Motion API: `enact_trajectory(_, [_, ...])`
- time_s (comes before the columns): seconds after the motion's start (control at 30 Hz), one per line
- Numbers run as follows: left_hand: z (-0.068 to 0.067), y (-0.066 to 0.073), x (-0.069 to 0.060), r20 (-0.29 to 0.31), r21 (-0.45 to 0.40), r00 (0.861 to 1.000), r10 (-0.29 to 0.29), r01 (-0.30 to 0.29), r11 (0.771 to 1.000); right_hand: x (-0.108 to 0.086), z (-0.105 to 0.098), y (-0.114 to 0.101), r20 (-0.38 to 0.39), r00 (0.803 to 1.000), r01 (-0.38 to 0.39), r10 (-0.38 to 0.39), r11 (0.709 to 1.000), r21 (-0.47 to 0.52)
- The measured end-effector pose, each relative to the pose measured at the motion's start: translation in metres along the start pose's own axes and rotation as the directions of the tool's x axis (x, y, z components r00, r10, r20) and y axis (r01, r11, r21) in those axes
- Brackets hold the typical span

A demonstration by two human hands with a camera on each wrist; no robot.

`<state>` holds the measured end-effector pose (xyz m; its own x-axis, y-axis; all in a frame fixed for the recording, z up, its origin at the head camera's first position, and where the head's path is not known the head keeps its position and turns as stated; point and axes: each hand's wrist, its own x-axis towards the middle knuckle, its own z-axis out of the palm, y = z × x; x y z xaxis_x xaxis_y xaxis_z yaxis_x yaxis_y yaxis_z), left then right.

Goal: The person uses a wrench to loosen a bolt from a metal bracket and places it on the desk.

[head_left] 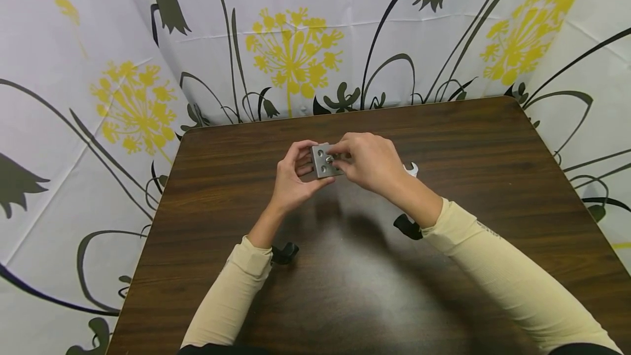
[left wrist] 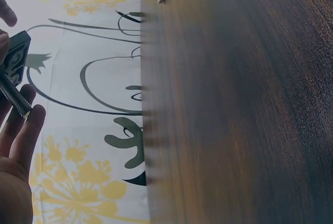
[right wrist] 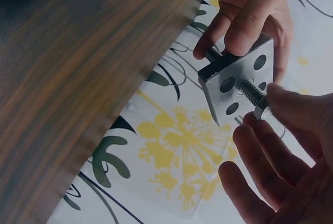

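Note:
A grey metal plate with several round holes is held up above the table by the left hand, thumb on one edge and fingers at the other. In the right wrist view a threaded bolt stands out from the middle of the plate. The right hand pinches the bolt's outer end between thumb and index finger, its other fingers spread. A threaded shaft also shows beside the plate in the left wrist view, near the left fingers.
An open-ended wrench lies on the brown wooden table, partly hidden behind the right hand. Black wrist-mounted pieces show below both hands. A white curtain with yellow and grey flowers hangs behind the table.

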<state>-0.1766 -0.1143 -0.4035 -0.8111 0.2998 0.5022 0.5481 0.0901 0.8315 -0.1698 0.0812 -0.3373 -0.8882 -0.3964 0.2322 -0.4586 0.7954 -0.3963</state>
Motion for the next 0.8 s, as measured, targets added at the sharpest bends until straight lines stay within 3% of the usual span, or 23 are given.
enact_trajectory(0.23, [0.0001,0.0008,-0.0003,0.003,0.008,1.000,0.006,-0.006,1.000,-0.0004,0.0002,0.0014,-0.045,0.997,-0.055,0.055,0.998,0.011])
enact_trajectory(0.47, [0.0005,0.0000,-0.0003,0.008,-0.005,1.000,0.006,-0.006,1.000,-0.0017,-0.0007,0.0024,0.002,1.000,0.002,-0.002,1.000,0.021])
enact_trajectory(0.7, [0.0008,-0.0005,-0.0006,0.010,-0.005,1.000,0.016,-0.016,1.000,-0.0017,-0.0008,0.0038,-0.039,0.997,-0.068,0.069,0.997,0.032])
enact_trajectory(0.8, [0.0006,-0.0006,-0.0004,0.015,-0.009,1.000,0.014,-0.014,1.000,-0.0015,-0.0005,0.0046,-0.030,0.999,-0.044,0.045,0.999,0.027])
